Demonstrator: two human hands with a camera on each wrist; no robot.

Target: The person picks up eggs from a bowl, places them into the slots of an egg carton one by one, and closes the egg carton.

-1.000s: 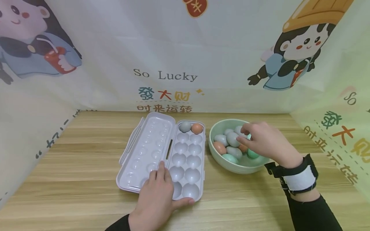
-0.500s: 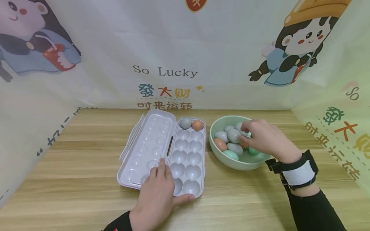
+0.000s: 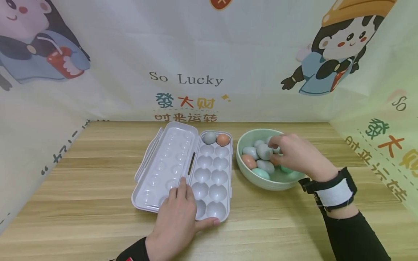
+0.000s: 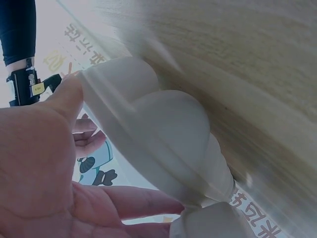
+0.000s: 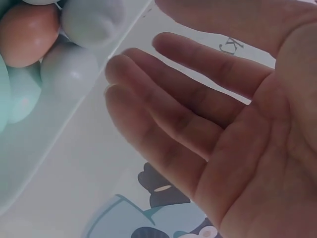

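At centre, the open egg box (image 3: 202, 175) carries a grey egg (image 3: 209, 138) and an orange egg (image 3: 223, 140) in its top row. Right of centre, the green bowl (image 3: 268, 185) contains many eggs (image 3: 265, 166). The left hand (image 3: 176, 214), thumb spread wide, rests on the box. Over the bowl, the right hand (image 3: 300, 156) has fingers loosely bent; whether they touch an egg, I cannot tell.
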